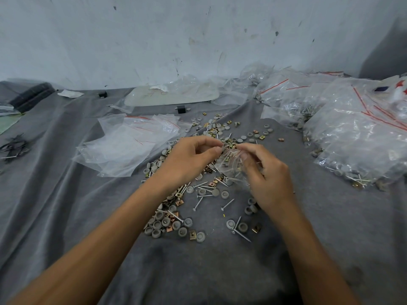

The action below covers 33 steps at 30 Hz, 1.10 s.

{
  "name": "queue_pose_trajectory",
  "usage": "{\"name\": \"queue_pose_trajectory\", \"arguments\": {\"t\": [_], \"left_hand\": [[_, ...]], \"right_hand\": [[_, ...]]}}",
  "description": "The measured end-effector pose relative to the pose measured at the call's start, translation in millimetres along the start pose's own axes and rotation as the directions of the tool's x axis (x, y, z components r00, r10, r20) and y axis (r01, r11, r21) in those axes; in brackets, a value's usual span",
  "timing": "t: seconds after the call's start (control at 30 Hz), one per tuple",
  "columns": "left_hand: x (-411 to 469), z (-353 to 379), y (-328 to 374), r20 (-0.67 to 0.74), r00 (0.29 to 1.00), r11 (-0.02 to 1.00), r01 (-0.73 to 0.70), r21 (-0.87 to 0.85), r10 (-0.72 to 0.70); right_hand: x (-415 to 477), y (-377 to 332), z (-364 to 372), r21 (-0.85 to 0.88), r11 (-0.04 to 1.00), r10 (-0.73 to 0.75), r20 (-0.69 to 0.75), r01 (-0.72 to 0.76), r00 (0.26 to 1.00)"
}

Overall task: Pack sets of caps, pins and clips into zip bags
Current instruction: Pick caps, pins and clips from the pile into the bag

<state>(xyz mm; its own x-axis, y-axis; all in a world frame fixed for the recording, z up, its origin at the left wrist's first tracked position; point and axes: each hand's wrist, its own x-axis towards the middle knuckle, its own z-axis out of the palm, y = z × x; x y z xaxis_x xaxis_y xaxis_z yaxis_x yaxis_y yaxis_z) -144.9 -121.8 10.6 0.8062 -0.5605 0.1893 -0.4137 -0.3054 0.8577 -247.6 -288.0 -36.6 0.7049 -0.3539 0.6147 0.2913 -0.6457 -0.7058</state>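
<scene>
Above the caps (164, 221), left hand (189, 160) and right hand (267, 179) — grips clamped — pinch a zip bag (231, 167).

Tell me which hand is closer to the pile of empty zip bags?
Left. The left hand sits just beside the pile of empty zip bags; the right hand is farther right, past the left hand.

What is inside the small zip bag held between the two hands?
Several pins show through the zip bag, which both the left hand and right hand pinch. Fingers and creased plastic hide the rest.
</scene>
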Motion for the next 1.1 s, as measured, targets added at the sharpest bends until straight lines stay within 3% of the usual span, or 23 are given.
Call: {"name": "queue_pose_trajectory", "arguments": {"t": [0.17, 0.27, 0.43, 0.7, 0.83, 1.1], "left_hand": [[0.0, -10.9, -15.6, -0.04, 0.998, 0.996, 0.055, 0.068, -0.053], [-1.6, -12.2, -25.0, -0.06, 0.997, 0.971, 0.062, 0.233, -0.049], [-10.0, 7.8, -33.4, 0.123, 0.989, 0.785, -0.013, 0.62, -0.08], [-9.6, 34.3, -26.5, 0.203, 0.979, 0.586, -0.168, 0.792, 0.006], [-8.5, 39.6, -22.3, 0.198, 0.98, 0.586, -0.158, 0.794, -0.004], [-11.2, 38.3, -27.4, 0.174, 0.981, 0.755, -0.047, 0.654, -0.089]], "right_hand": [[1.2, -0.5, -1.2, 0.027, 0.999, 0.042, -0.044, -0.041, 0.998], [2.6, -1.5, -3.3, 0.103, 0.992, 0.086, -0.083, -0.077, 0.993], [6.0, -3.1, -7.7, 0.241, 0.964, 0.151, -0.137, -0.115, 0.979], [4.8, -2.6, -5.5, 0.282, 0.951, 0.16, -0.104, -0.125, 0.982], [3.4, -2.0, -3.2, 0.279, 0.952, 0.157, -0.082, -0.128, 0.984], [-0.3, -1.4, -4.2, 0.241, 0.961, 0.149, -0.05, -0.133, 0.988]]}}
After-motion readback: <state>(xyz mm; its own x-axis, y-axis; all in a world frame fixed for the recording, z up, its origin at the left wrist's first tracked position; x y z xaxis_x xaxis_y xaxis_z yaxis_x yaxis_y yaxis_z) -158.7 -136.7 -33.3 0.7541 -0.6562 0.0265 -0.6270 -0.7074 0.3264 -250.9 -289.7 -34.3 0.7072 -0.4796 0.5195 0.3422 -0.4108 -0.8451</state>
